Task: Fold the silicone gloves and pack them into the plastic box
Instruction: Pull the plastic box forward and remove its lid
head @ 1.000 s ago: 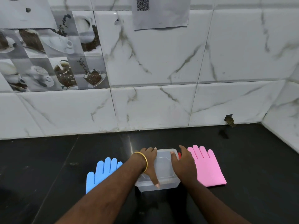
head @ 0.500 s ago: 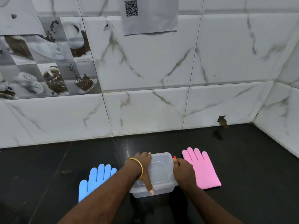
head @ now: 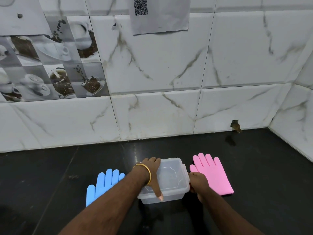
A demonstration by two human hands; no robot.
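Note:
A clear plastic box [head: 171,177] with its lid on sits on the black counter between two flat silicone gloves. A blue glove [head: 103,182] lies to its left, partly under my left forearm. The pink glove [head: 211,173] lies to its right, fingers pointing at the wall. My left hand [head: 151,173], with a gold bangle at the wrist, grips the box's left side, thumb along the front. My right hand [head: 197,182] holds the right edge at the lid's latch.
The black counter [head: 262,167] meets a white marble-tiled wall at the back and another at the right corner. A paper sheet with a QR code [head: 159,14] hangs on the wall. A chipped hole [head: 235,125] shows at the wall's base.
My right hand has drawn back from the top of the lid to the box's right edge at the latch. The view has tilted slightly; the gloves lie where they were.

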